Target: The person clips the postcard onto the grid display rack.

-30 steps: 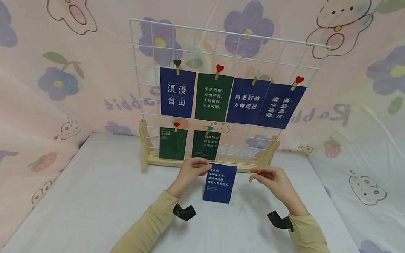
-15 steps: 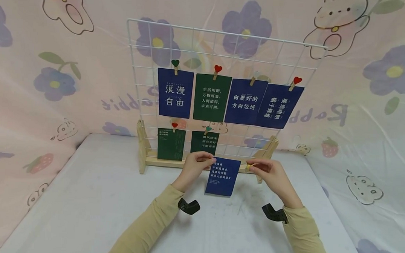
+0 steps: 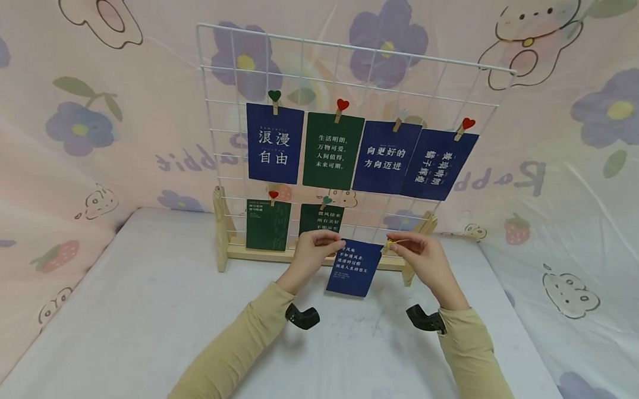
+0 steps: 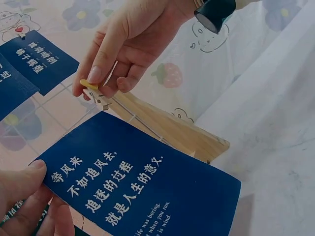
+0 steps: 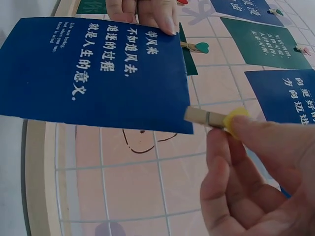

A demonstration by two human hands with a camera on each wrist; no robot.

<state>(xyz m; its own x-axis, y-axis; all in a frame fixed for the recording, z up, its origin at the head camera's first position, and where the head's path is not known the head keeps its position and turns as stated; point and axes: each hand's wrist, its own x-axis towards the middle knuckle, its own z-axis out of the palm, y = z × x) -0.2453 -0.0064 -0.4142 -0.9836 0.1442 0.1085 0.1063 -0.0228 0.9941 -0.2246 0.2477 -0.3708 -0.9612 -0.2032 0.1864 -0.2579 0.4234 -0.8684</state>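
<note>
My left hand [image 3: 313, 256] pinches a blue card [image 3: 354, 272] with white writing by its upper left corner. The card hangs tilted in front of the lower part of a white wire grid [image 3: 358, 44]. Between thumb and fingers, my right hand [image 3: 428, 265] pinches a small wooden clothespin [image 5: 205, 117] with a yellow top. In the right wrist view the clothespin's tip is right by the card's upper right corner. Behind the left hand, a green card [image 3: 319, 216] under a teal heart clothespin [image 3: 327, 200] is partly hidden.
Several cards hang on the grid in an upper row, among them a blue card [image 3: 274, 144] and a green card [image 3: 333, 152]. Another green card [image 3: 268, 226] hangs lower left. The grid stands on a wooden base [image 3: 258, 254] on a white table [image 3: 132, 310], before a patterned cloth [image 3: 158, 97].
Both hands have moved up and forward toward the grid, bringing the blue card along. My right hand has come left, so the clothespin is now close to the card's upper right corner.
</note>
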